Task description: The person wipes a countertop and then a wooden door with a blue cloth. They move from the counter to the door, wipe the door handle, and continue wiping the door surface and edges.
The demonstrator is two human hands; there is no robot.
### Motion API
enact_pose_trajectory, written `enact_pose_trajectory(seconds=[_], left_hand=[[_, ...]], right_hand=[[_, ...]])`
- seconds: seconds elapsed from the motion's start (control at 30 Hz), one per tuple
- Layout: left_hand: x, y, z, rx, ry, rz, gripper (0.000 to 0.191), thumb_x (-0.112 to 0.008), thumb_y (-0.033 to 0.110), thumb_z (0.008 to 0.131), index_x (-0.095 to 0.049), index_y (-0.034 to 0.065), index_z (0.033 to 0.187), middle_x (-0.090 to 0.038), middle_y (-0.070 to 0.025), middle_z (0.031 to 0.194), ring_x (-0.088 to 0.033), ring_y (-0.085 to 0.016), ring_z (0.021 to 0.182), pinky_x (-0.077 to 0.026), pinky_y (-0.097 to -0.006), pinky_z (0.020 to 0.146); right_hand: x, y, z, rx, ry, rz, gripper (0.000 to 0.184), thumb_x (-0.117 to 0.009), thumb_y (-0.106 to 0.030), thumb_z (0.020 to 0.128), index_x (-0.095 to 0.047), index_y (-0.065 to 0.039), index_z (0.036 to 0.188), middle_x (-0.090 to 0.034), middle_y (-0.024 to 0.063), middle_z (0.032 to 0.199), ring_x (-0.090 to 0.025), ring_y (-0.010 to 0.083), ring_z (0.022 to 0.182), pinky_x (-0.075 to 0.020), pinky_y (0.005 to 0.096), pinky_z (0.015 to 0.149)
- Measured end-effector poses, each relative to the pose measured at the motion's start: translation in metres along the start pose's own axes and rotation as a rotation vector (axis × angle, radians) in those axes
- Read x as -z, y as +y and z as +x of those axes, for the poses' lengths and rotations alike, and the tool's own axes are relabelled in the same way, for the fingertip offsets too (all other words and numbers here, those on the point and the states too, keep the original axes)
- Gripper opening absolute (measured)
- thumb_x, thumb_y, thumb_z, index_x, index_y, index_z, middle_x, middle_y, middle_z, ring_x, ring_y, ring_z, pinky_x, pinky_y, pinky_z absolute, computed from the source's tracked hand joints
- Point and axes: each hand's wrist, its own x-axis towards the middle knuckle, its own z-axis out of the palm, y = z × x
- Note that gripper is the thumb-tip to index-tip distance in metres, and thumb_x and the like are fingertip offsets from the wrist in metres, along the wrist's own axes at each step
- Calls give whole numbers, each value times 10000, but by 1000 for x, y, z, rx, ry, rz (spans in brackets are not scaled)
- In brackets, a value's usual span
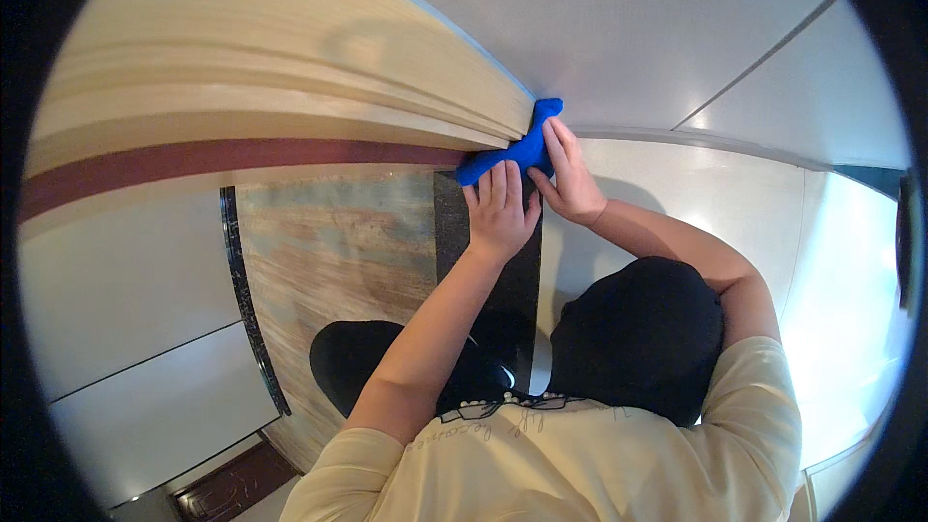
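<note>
A bright blue cloth (525,152) is wrapped along the lower end of a pale wooden door frame (435,87), close to the floor. The fingers of my left hand (502,212) press the cloth's left part against the frame. My right hand (575,177) holds its right part, thumb low and fingers along the upper side, beside the grey wall (616,36). The parts of the frame directly behind the cloth are hidden.
A dark threshold strip (487,268) divides the wood-patterned floor (333,246) from pale floor tiles (616,159). My bent knees (638,333) flank my arms. A reddish-brown strip (290,152) runs along the frame. White wall panels (130,290) stand at left.
</note>
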Motion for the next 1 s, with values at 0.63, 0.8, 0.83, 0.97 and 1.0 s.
enact_pose_trajectory(seconds=[0.63, 0.8, 0.83, 0.97, 1.0], left_hand=[[-8, 59, 18, 389, 428, -646, 693, -570, 185, 743, -269, -68, 1313, -211, -293, 1368, -165, -465, 1286, -72, -583, 1030], [13, 86, 27, 291, 447, -844, 793, -579, 267, 736, -200, -78, 1342, -152, -330, 1378, -67, -527, 1279, -5, -612, 1011], [15, 86, 27, 273, 461, -709, 786, -560, 269, 759, -172, -85, 1344, -132, -331, 1382, -64, -525, 1280, -10, -602, 1017], [8, 61, 33, 516, 567, -849, 725, -440, 280, 886, -47, -123, 1343, -30, -310, 1420, -66, -513, 1286, -44, -519, 1062], [6, 56, 35, 607, 454, -928, 738, -432, 323, 891, -39, -90, 1360, 29, -307, 1423, 46, -495, 1301, 4, -516, 1059]], right_hand=[[67, -45, 86, 1120, -413, -675, 341, -507, -199, 793, -587, -189, 1124, -515, -26, 1254, -462, 140, 1156, -257, 338, 1024], [72, -123, 107, 1262, -374, -488, 253, -554, -161, 781, -666, -138, 1006, -621, 12, 1085, -509, 195, 1085, -296, 360, 980], [71, -134, 111, 1298, -327, -482, 256, -565, -150, 775, -666, -139, 1009, -622, 11, 1088, -507, 196, 1098, -308, 358, 976], [45, -148, 121, 925, -637, -981, 477, -467, -176, 777, -496, -43, 1234, -420, 50, 1350, -400, 190, 1242, -311, 291, 1007], [37, -148, 120, 945, -661, -1034, 500, -448, -165, 786, -446, -29, 1267, -365, 64, 1384, -368, 189, 1263, -296, 287, 1019]])
